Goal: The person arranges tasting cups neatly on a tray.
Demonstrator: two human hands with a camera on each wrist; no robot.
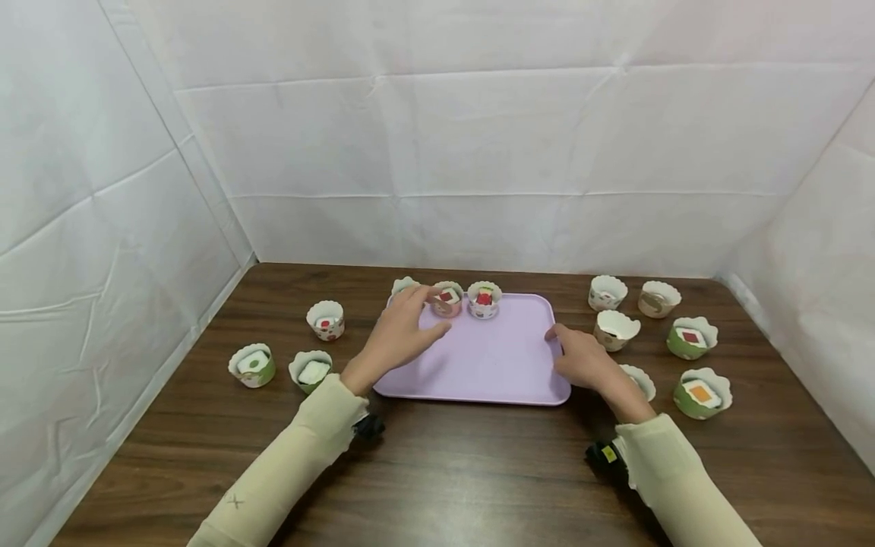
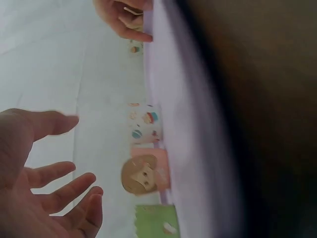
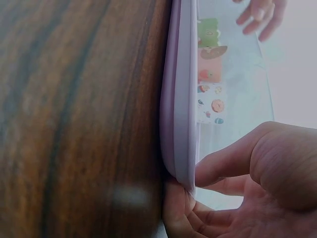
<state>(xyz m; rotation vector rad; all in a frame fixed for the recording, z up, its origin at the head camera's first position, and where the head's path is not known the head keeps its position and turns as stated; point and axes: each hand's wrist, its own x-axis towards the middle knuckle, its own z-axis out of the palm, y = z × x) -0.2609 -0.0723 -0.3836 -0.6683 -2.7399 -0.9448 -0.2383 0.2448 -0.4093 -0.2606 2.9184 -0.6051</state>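
Observation:
A lilac tray (image 1: pixel 492 357) lies on the table with three paper baking cups along its back edge. Partly behind my left hand is the green cup (image 2: pixel 156 220); beside it are a pink cup (image 1: pixel 447 308) with a girl's face and a white printed cup (image 1: pixel 484 308). My left hand (image 1: pixel 403 334) hovers over the tray's left side, fingers spread and loosely bent, holding nothing. At the tray's right edge, my right hand (image 1: pixel 581 361) pinches the rim, thumb on top and fingers underneath, as the right wrist view shows.
Left of the tray stand a dotted cup (image 1: pixel 328 328) and two green cups, one holding a white piece (image 1: pixel 314 372). Several more cups stand on the right, including a green one with an orange-topped piece (image 1: pixel 702 395). White sheeting (image 1: pixel 492 137) hangs behind the wooden table (image 1: pixel 465 479).

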